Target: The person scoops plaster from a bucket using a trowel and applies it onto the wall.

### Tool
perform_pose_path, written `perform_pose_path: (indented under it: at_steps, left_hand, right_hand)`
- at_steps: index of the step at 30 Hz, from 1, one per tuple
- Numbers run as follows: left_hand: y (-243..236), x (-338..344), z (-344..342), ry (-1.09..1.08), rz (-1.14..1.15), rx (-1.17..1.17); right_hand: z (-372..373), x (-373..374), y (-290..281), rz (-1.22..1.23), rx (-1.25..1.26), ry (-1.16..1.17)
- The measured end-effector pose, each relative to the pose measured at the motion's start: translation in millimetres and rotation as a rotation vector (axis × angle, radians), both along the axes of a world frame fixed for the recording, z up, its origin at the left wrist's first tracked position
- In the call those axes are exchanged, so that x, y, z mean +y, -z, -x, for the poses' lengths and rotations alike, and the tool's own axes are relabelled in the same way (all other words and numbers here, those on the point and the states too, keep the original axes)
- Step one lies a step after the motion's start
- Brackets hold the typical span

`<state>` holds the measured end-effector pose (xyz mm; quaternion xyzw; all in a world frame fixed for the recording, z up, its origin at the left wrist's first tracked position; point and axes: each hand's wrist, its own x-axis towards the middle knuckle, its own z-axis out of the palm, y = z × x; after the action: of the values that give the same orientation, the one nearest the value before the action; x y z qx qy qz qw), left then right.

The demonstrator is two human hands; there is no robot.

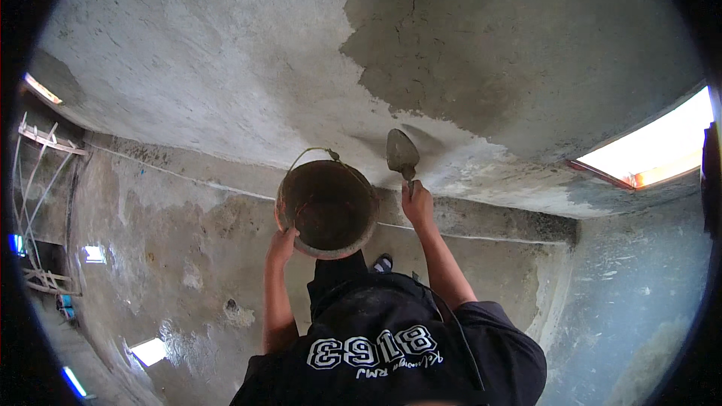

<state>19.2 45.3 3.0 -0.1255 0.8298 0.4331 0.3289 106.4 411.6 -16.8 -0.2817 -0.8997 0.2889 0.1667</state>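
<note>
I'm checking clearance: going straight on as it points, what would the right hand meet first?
Likely the wall, met first by the trowel in the right hand; depth is unclear.

Black shirt (380,316): 4 white digits (372,347), smaller white lettering (398,365).

Grey front wall (226,53) is filling the top, its left part showing pale; a darker patch (466,45) is spreading across the upper right with a ragged edge. Bright window (650,141) is letting in strong light at right, reddish-brown frame (635,180) edging its lower side. Bluish-grey side wall (624,278) is standing below it, carrying pale smears. Thin pale line (481,237) is running along the floor (188,256) near the wall's foot. Blotchy grey-brown floor is stretching below, bright patches (149,351) shining on its left part. Pale wooden poles (51,141) are slanting at far left, possibly scaffolding; the rim is bending that area. Narrow bright opening (42,89) is glowing above them.
</note>
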Motion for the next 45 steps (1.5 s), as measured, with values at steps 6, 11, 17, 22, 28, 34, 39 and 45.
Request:
perform_pose_path:
  at_steps: [6,11,17,22,28,34,39,45]
  left_hand:
    - [5.0,-5.3,3.0,0.132,0.024,-0.02]
    - [9.2,-4.0,3.2,0.122,0.006,-0.078]
    - [3.1,-2.3,-0.3,0.11,0.001,-0.06]
    - [5.7,-5.6,-2.0,0.147,0.047,-0.012]
    - [13.0,-2.9,-2.8,0.036,0.012,0.023]
    - [5.6,4.7,3.9,0.076,0.029,0.015]
    - [5.2,6.8,5.9,0.068,0.031,0.059]
    - [12.5,9.3,6.5,0.013,-0.081,0.048]
  right_hand:
    - [37.3,33.6,-61.4,-0.085,0.241,0.012]
    - [65.1,36.4,-37.1,-0.151,0.149,-0.063]
    - [18.0,-1.6,12.1,-0.061,-0.148,-0.138]
    - [23.3,22.3,-30.9,-0.104,0.074,-0.025]
    - [73.9,57.5,-69.5,-0.095,0.324,0.004]
    - [53.4,11.1,-35.8,-0.231,-0.076,-0.171]
    - [48.6,12.0,-69.5,-0.178,0.15,-0.058]
    - [84.2,47.1,-102.2,-0.21,0.329,0.03]
